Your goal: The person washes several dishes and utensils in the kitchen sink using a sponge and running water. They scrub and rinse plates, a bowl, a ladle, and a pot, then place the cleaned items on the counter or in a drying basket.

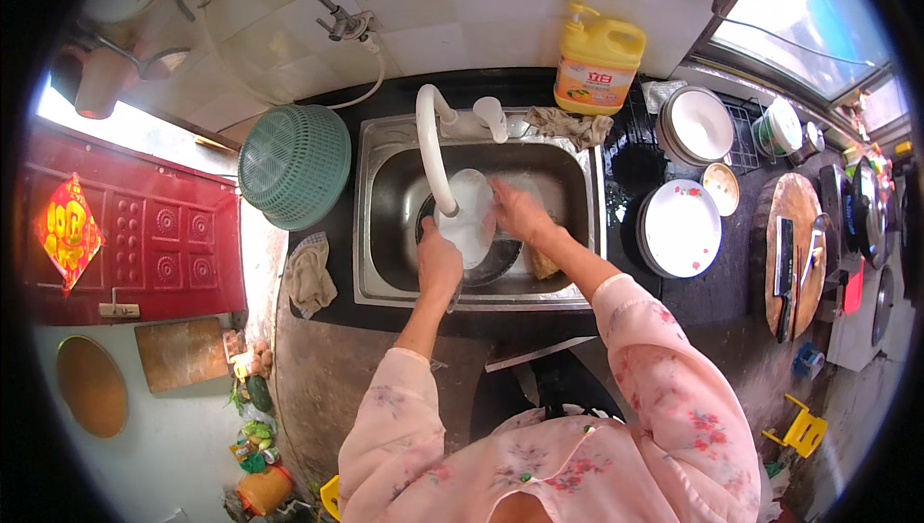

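Note:
A white dish (pixel 469 216) is tilted beneath the spout of a white faucet (pixel 433 140) in the stainless steel sink (pixel 367 220). My left hand (pixel 439 257) grips its lower left edge. On the opposite edge, my right hand (pixel 521 211) has its fingers on the dish, partly blurred. Below the dish lies a dark round pan (pixel 498 274), mostly covered by dish and hands. A yellow-brown sponge or scrubber (pixel 543 263) rests in the sink under my right wrist.
Left of the sink lean a green plastic colander (pixel 294 166) and a crumpled cloth (pixel 312 274). Another rag (pixel 570 126) lies on the back rim by a yellow detergent jug (pixel 599 61). Rightward stand stacked plates (pixel 680 227), bowls (pixel 696 122) and a chopping board (pixel 805 234) bearing a cleaver (pixel 784 256).

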The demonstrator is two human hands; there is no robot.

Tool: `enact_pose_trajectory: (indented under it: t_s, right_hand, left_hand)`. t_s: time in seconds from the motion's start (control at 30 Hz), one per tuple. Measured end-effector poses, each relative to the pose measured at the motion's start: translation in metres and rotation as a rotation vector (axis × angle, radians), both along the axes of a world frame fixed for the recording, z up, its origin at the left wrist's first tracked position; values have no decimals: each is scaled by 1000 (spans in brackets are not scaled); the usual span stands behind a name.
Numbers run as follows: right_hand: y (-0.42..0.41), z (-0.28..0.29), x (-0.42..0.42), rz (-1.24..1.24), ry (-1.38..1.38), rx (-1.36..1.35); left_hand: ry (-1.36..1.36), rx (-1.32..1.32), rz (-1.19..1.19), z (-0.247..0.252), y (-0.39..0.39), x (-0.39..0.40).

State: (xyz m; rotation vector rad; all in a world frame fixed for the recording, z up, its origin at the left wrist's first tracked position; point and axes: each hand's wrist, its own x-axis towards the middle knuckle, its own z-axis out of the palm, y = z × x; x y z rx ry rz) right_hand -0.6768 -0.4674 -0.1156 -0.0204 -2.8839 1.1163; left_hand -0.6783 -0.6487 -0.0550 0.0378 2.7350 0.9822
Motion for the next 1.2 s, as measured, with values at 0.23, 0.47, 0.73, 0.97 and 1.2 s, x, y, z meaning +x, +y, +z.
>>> enact_pose_trajectory:
  t_s: [0.23, 0.47, 0.73, 0.97, 1.2]
  right_hand:
    - [3, 60, -31, -127, 337, 254]
    - [3, 19, -6, -19, 120, 660]
    - [-22, 66, 69, 180, -119, 683]
    - [-46, 45, 115, 49, 387, 596]
    - [7, 93, 206, 2, 548, 500]
  left_hand:
    - [272, -404, -526, 27, -18, 2]
    - [697, -552, -772, 11, -61, -7]
    - [881, -528, -907, -1, -86, -4]
    - [675, -434, -978, 34, -89, 43]
    - [824, -248, -1097, 82, -41, 104]
